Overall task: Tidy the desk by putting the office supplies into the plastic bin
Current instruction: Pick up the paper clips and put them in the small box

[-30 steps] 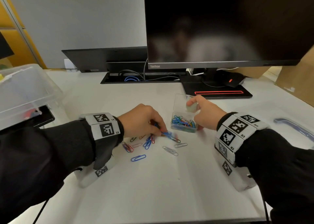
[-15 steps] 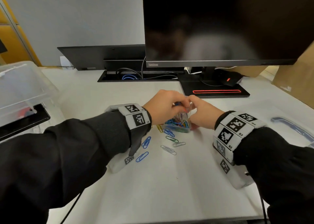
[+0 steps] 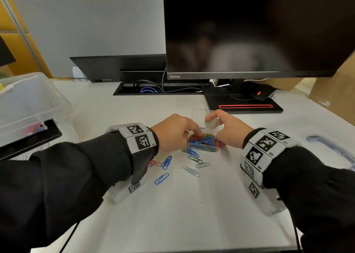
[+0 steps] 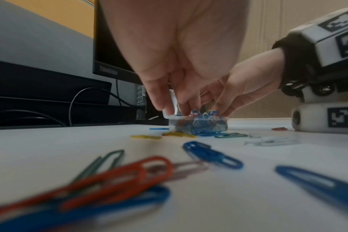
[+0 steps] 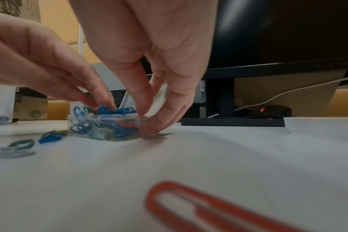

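Observation:
A small clear paper clip box [image 3: 204, 144] stands mid-desk, full of coloured clips, its lid [image 3: 199, 116] tilted up behind. My left hand [image 3: 194, 134] reaches in from the left, its fingertips [image 4: 187, 109] pointing down onto the clips in the box [image 4: 199, 124]. My right hand [image 3: 221, 135] grips the box [image 5: 105, 128] at its right side, with fingers on the lid. Several loose paper clips [image 3: 166, 162] lie on the desk in front of the box. The plastic bin [image 3: 28, 103] stands at the far left.
A monitor [image 3: 249, 32] and its black base [image 3: 244, 103] stand just behind the box. A clear lid with a blue handle [image 3: 330, 149] lies at the right. One red clip [image 5: 189, 204] lies under my right wrist. A cable tray [image 3: 157, 89] is behind.
My left hand picked clips off the desk, carried them right to the box and now has its fingertips inside it. The right hand kept hold of the box.

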Tool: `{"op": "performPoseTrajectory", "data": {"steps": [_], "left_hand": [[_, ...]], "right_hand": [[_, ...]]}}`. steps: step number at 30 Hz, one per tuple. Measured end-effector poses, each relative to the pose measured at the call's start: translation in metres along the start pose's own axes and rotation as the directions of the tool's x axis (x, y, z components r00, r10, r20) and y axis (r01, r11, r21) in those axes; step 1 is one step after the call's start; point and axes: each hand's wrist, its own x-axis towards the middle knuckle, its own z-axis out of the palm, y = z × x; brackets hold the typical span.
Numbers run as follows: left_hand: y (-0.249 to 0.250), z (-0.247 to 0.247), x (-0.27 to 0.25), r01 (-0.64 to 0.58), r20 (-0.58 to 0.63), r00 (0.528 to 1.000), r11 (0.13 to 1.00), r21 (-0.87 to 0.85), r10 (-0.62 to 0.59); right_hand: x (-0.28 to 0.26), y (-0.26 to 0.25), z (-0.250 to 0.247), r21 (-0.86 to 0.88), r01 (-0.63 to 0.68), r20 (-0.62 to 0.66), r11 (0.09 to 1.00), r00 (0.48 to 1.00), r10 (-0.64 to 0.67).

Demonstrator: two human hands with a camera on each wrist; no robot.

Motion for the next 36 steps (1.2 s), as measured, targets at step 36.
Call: {"op": "performPoseTrajectory", "data": {"steps": [36], "left_hand": [[-0.009, -0.002, 0.011, -0.026, -0.374, 0.927, 1.0, 0.012, 0.028]], "right_hand": [[-0.051, 0.034, -0.031, -0.175, -0.36, 0.217, 0.916, 0.894, 0.393]]}}
